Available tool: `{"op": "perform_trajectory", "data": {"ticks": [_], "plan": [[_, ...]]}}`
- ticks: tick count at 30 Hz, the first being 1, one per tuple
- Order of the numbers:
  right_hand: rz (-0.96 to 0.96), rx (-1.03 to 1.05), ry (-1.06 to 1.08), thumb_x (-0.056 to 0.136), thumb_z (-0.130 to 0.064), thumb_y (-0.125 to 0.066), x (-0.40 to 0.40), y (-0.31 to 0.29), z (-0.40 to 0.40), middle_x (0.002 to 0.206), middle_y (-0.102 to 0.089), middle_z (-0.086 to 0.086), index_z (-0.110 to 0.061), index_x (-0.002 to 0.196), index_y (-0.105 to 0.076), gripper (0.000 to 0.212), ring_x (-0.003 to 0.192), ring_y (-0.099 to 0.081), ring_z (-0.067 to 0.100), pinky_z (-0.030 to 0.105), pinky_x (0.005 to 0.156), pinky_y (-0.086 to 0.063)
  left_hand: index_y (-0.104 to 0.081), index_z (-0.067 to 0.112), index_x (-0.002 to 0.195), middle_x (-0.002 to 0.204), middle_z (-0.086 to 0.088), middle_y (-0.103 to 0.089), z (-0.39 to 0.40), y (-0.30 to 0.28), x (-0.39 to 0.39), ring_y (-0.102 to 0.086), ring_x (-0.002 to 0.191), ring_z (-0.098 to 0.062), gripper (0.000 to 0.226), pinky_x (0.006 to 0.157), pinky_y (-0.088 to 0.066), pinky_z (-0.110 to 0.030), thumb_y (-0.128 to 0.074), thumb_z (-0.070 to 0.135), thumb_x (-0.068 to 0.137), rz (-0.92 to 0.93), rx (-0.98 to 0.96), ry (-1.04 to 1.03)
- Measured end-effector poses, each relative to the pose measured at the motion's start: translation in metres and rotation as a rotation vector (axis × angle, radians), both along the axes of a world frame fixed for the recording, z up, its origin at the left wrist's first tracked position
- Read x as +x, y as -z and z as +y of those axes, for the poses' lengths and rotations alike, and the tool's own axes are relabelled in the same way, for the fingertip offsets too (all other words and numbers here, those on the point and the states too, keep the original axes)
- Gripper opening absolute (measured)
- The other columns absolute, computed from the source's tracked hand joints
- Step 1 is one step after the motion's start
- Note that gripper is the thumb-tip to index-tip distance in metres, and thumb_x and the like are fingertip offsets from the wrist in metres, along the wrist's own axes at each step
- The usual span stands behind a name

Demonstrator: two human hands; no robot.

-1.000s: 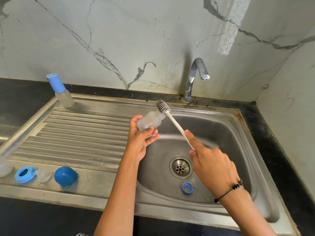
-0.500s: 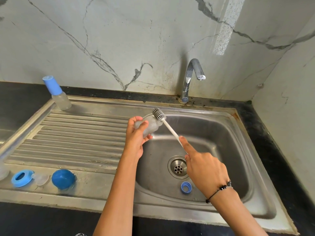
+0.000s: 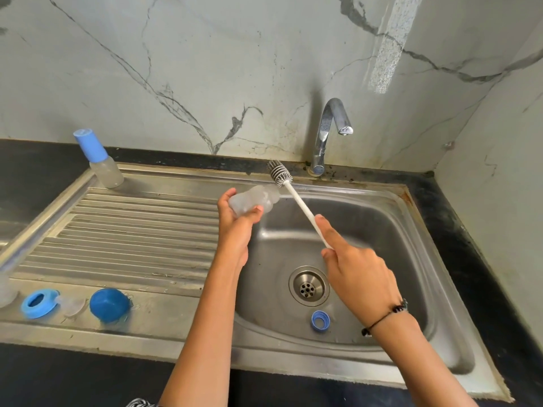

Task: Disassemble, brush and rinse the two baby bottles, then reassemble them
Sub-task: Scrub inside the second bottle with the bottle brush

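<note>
My left hand (image 3: 236,230) grips a small clear baby bottle body (image 3: 255,199), lying sideways over the sink's left rim with its mouth toward the right. My right hand (image 3: 354,270) holds the white handle of a bottle brush (image 3: 301,204), index finger stretched along it. The grey bristle head (image 3: 279,173) is outside the bottle, just above its mouth. A second bottle (image 3: 102,164) with a blue cap stands at the back left. On the front of the drainboard lie a blue collar ring (image 3: 38,304), a clear nipple (image 3: 72,305) and a blue dome cap (image 3: 108,305).
A blue ring (image 3: 320,320) lies in the steel sink basin (image 3: 382,230) near the drain (image 3: 308,286). The chrome tap (image 3: 329,133) stands behind the basin with no water running. A ribbed drainboard (image 3: 132,230) fills the left side. Another clear piece (image 3: 4,289) sits at the far left edge.
The brush head moved down to the bottle's mouth half a second ago and has now pulled back up and out. The bottle now lies more sideways in my left hand.
</note>
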State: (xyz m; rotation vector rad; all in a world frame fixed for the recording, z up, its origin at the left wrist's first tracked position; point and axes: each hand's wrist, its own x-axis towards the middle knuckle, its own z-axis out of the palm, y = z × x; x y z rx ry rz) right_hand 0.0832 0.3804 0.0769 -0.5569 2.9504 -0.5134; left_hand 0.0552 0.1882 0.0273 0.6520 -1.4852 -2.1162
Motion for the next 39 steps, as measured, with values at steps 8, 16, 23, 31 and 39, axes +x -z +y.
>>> {"op": "perform_trajectory", "data": {"ticks": [8,16,23,31,39], "plan": [[-0.007,0.13,-0.021,0.1,-0.033,-0.027,0.013,0.002,0.005,0.071,-0.046,0.0,-0.055,0.142,0.003,0.056,0.076,-0.057,0.029,0.034,0.061,-0.044,-0.043,0.021,0.096,0.098,-0.003,-0.052,0.001,-0.008,0.007,-0.056,0.081,-0.02,0.051,0.07,-0.052,-0.033,-0.044,-0.027,0.077,-0.006,0.269,-0.013],[0.071,0.233,-0.051,0.1,-0.025,-0.029,0.0,-0.002,-0.004,0.062,-0.034,-0.002,-0.048,0.145,0.007,0.062,0.064,-0.045,0.024,0.032,0.057,-0.038,-0.045,0.023,0.084,0.093,-0.001,-0.055,0.0,-0.01,0.008,-0.049,0.079,-0.021,0.056,0.057,-0.039,-0.029,-0.043,-0.027,0.058,-0.026,0.113,-0.006],[0.061,0.288,-0.07,0.099,-0.021,-0.032,0.005,-0.006,-0.01,0.064,-0.035,-0.003,-0.044,0.146,0.006,0.065,0.075,-0.057,0.027,0.032,0.056,-0.037,-0.048,0.024,0.079,0.09,0.004,-0.05,0.009,-0.008,0.007,-0.049,0.079,-0.019,0.051,0.048,-0.036,-0.028,-0.042,-0.014,0.045,-0.058,-0.023,-0.085],[0.039,0.266,-0.06,0.099,-0.02,-0.033,0.006,-0.011,-0.006,0.065,-0.035,-0.002,-0.045,0.146,0.004,0.065,0.076,-0.056,0.027,0.032,0.059,-0.038,-0.05,0.025,0.078,0.096,0.002,-0.052,0.012,-0.002,0.003,-0.049,0.077,-0.02,0.056,0.044,-0.035,-0.026,-0.037,-0.026,0.061,-0.047,-0.162,-0.098],[0.074,0.225,-0.101,0.101,-0.023,-0.03,0.018,-0.005,-0.009,0.072,-0.041,0.0,-0.046,0.145,0.007,0.062,0.087,-0.062,0.029,0.032,0.059,-0.037,-0.047,0.028,0.104,0.103,0.0,-0.051,-0.003,0.004,0.007,-0.051,0.074,-0.021,0.059,0.043,-0.042,-0.022,-0.043,-0.015,0.064,0.012,-0.063,-0.177]]}}
